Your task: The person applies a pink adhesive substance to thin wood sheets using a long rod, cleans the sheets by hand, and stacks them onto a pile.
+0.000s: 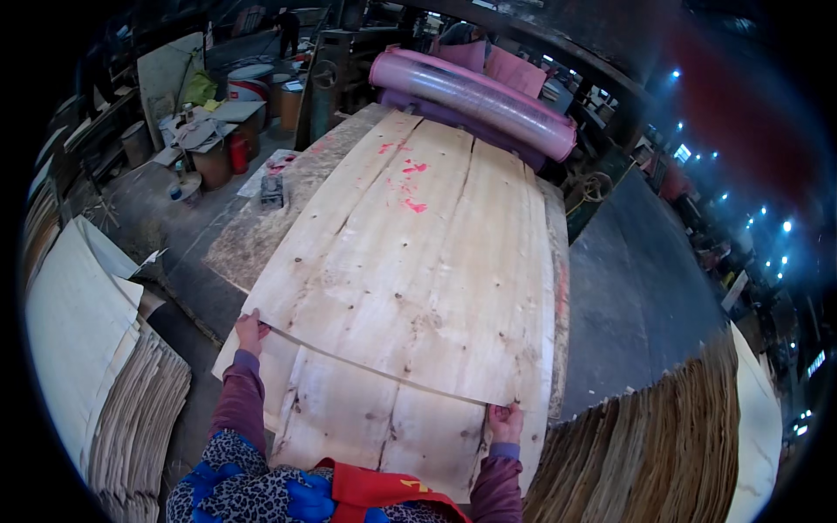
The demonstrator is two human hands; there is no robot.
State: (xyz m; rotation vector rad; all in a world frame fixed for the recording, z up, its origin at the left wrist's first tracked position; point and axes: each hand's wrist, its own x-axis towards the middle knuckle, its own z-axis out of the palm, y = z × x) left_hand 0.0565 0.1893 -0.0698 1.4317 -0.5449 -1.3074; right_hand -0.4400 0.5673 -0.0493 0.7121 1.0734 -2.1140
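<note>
A large pale wood veneer sheet (410, 279) stretches away from me, with knots, dark lengthwise cracks and pink marks near its far end. My left hand (251, 331) pinches its near left corner. At the near right corner, my right hand (505, 422) grips the same edge between thumb and fingers. Beneath it lies another veneer sheet (344, 401), showing between my arms. The far end of the upper sheet reaches a pair of rollers, the upper one a glossy pink roller (475, 96) and the lower a purple one (462, 129), which hide whether it passes between them.
Stacked veneers (139, 410) stand at left, and a tall veneer stack (645, 436) at right. A handwheel (596, 186) sits beside the rollers. Beyond them a person (462, 35) stands partly hidden. Back left are a bucket (250, 83) and a red cylinder (238, 152).
</note>
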